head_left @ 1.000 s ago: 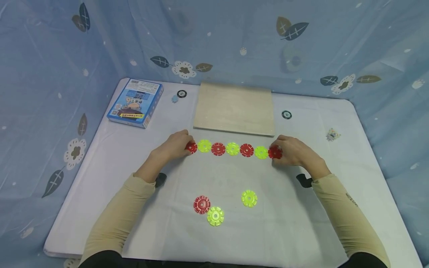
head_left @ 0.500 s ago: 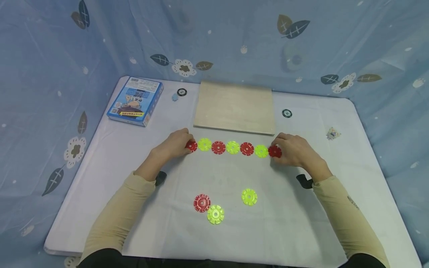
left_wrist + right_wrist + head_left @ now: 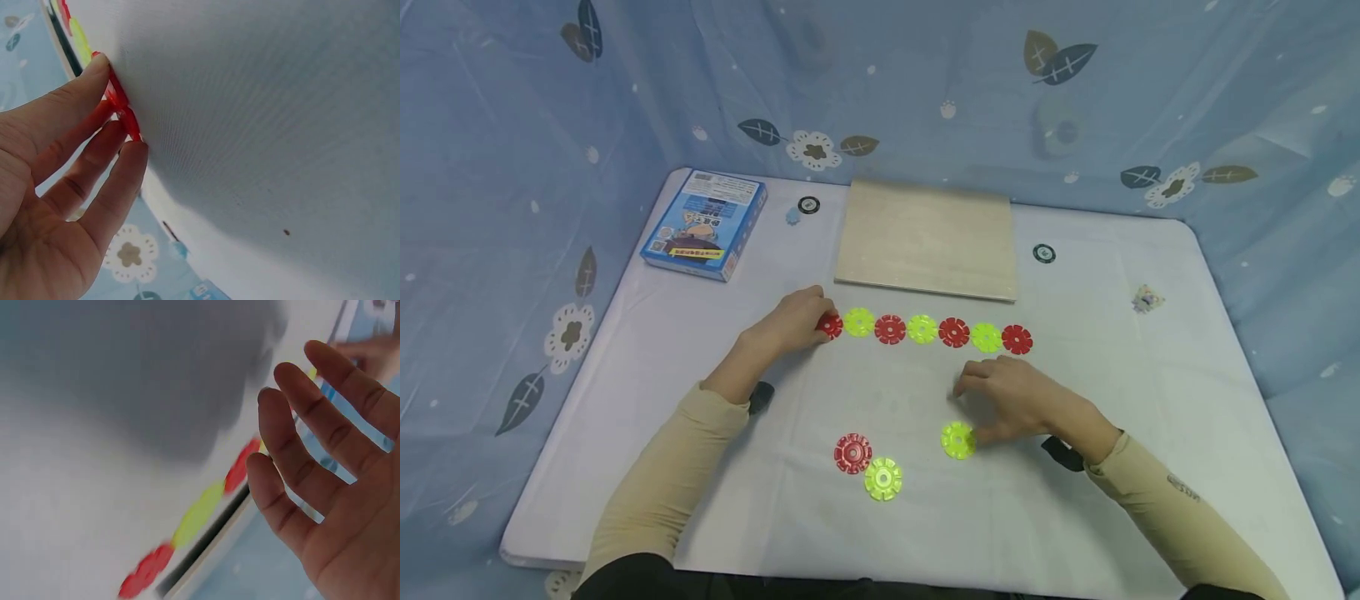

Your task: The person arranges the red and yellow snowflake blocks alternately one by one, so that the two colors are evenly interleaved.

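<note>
Notched plastic discs, red and yellow-green by turns, make a row across the table. With thumb and fingertips my left hand pinches the red notched disc at the row's left end, its edge partly covered by the fingers. At the right end lies another red disc. My right hand hovers below that end, fingers spread and holding nothing in the right wrist view. Its thumb is over or beside a loose yellow-green disc; I cannot tell whether they touch.
Nearer the front lie a loose red disc and a yellow-green disc. A wooden board lies behind the row, and a blue box at the back left. Small black rings and a small ornament lie farther back.
My right hand has let go of the red disc at the row's right end and moved toward the front and left, to the loose yellow-green disc. The left hand has stayed in place.
</note>
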Tool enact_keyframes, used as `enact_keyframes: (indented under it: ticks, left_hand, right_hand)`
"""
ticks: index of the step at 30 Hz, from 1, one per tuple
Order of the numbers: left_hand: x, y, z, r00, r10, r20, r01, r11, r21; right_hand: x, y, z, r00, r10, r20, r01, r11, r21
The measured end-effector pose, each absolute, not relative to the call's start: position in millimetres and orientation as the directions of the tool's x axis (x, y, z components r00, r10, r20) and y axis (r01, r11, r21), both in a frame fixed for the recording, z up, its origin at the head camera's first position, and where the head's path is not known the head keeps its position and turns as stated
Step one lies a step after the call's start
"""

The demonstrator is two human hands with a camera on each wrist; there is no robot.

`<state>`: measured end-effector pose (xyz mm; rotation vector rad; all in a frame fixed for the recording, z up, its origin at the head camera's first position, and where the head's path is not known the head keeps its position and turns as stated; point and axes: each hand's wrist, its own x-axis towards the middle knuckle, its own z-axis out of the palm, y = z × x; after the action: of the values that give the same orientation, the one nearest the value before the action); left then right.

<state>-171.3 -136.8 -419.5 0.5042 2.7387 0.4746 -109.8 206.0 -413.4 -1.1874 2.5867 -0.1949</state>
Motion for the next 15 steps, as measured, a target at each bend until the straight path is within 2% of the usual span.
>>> enact_keyframes:
  ticks: [7,15]
  left_hand:
    - [-171.7,-136.7,-419.3,-0.89,0.382,-0.248,0.278,0.887,0.369]
    - [-172.6,-135.4,-419.5,-0.884,0.389,-0.26,0.287,0.89,0.356]
  right_hand:
    - [-82.9,185.5,-416.5,-0.528,-0.804,-0.273,-0.791,0.583,-0.188]
    - [-76.0,177.5,-426.6,-0.482,-0.84,-0.251,-0.843,0.523,-0.131]
